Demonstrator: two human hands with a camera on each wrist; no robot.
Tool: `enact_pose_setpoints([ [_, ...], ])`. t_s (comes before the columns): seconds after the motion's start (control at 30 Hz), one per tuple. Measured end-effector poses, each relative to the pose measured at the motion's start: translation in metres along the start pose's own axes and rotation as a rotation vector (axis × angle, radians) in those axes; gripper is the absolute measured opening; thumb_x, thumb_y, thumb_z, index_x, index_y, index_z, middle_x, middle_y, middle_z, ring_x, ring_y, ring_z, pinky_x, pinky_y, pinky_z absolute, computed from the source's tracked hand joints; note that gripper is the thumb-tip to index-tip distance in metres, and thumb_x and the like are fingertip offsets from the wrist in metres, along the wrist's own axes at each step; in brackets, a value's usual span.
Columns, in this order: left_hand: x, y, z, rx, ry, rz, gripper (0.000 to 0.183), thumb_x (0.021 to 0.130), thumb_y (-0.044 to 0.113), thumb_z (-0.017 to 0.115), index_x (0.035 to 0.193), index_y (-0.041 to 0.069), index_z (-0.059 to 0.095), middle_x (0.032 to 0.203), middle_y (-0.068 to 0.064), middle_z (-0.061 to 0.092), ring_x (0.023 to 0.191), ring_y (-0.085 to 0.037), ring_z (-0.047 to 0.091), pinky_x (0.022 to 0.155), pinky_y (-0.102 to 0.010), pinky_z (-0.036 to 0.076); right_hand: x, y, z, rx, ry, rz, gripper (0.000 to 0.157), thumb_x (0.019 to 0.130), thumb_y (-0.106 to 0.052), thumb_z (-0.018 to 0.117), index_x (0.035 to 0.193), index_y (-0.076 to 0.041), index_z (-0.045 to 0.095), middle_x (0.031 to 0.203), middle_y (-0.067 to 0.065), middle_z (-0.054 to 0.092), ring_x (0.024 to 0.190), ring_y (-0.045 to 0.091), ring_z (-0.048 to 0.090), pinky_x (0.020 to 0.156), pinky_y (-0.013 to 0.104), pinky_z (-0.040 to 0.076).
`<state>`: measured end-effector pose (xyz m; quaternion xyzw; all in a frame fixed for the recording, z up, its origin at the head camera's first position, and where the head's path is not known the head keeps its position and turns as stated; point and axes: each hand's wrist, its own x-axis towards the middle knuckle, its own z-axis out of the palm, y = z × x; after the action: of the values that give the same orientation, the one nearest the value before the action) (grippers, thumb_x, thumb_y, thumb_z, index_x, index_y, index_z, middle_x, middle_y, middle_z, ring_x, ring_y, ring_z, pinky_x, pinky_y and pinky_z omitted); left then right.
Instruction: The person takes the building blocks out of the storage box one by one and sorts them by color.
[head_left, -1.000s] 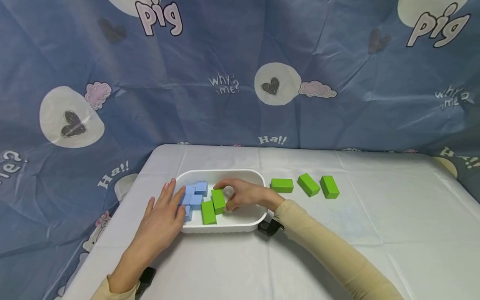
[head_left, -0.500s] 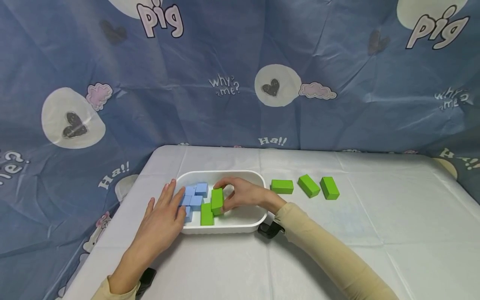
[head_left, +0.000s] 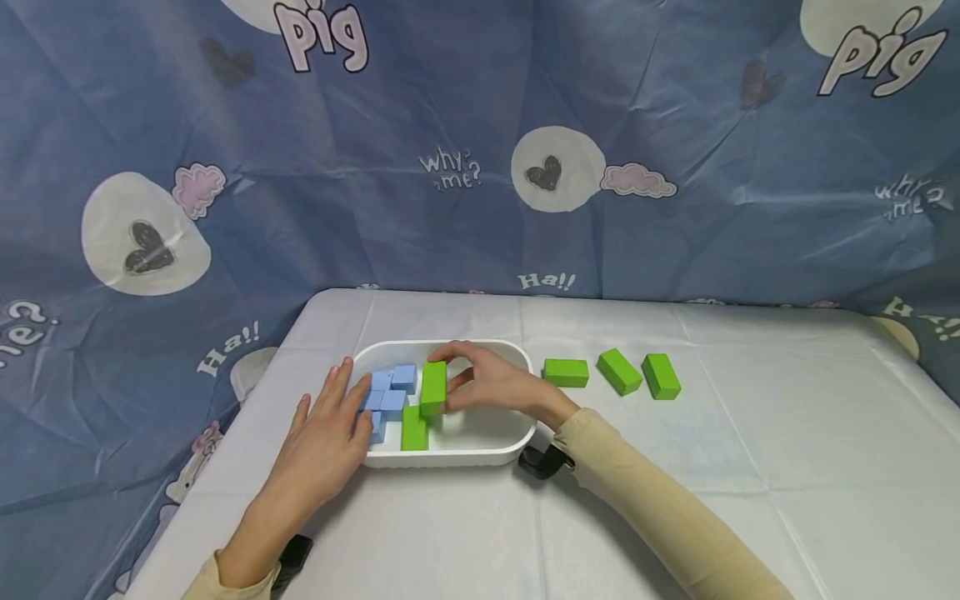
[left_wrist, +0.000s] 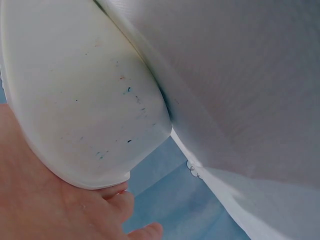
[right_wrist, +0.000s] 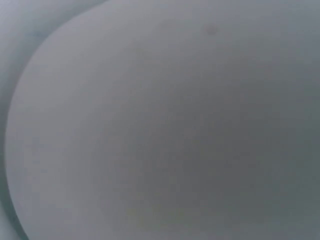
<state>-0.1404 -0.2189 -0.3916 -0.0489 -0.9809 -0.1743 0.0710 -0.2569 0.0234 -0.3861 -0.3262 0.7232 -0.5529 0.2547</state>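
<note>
In the head view a white tray point(head_left: 457, 458) holds several blue cubes point(head_left: 393, 405) at its left and a green block point(head_left: 414, 428) lying near its front wall. Between thumb and fingers my right hand point(head_left: 491, 381) pinches another green block point(head_left: 433, 387), just behind the first one. Whether its underside touches the tray floor is hard to tell. My left hand point(head_left: 318, 446) rests with straight fingers over the tray's left end, partly covering the cubes. From the left wrist, that hand point(left_wrist: 55, 190) lies against the tray's outer surface point(left_wrist: 95, 95).
Three loose green blocks, the left one point(head_left: 566, 372), the middle one point(head_left: 619, 372) and the right one point(head_left: 662, 377), lie on the white tablecloth point(head_left: 750, 417) right of the tray. A blue printed curtain point(head_left: 480, 242) hangs behind. The right wrist view shows only a blurred pale surface point(right_wrist: 125, 125).
My right hand has moved the pinched green block slightly left, then away toward the tray's back. The other green block has turned straighter. My left hand stays put.
</note>
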Motion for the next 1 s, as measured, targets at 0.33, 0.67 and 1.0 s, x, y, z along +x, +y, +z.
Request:
enact_pose_setpoints([
  [0.33,0.0,-0.001,0.001,-0.002,0.001,0.003,0.054,0.102,0.024,0.042,0.151,0.002,0.037,0.162,-0.019,0.014,0.149,-0.035,0.01,0.11,-0.066,0.01,-0.002,0.001,-0.001,-0.049,0.08,-0.067,0.064,0.078,-0.006,0.079,0.136,-0.018,0.054,0.138,-0.005,0.049,0.105,0.018,0.062,0.084,0.033,0.053],
  [0.67,0.0,0.0,0.0,0.008,0.004,0.011,0.057,0.103,0.025,0.041,0.154,0.003,0.03,0.162,-0.018,0.014,0.149,-0.033,0.01,0.111,-0.065,0.01,-0.007,-0.001,-0.001,-0.05,0.133,-0.117,0.062,0.08,-0.014,0.081,0.136,-0.019,0.054,0.136,-0.002,0.048,0.104,0.02,0.061,0.086,0.034,0.053],
  [1.0,-0.001,0.0,-0.002,0.012,0.0,0.011,0.058,0.103,0.026,0.04,0.154,0.001,0.027,0.162,-0.017,0.015,0.149,-0.033,0.01,0.112,-0.064,0.01,-0.017,-0.013,0.001,0.039,0.279,-0.196,0.061,0.083,-0.002,0.074,0.139,-0.008,0.053,0.132,0.01,0.046,0.105,0.033,0.059,0.092,0.044,0.05],
])
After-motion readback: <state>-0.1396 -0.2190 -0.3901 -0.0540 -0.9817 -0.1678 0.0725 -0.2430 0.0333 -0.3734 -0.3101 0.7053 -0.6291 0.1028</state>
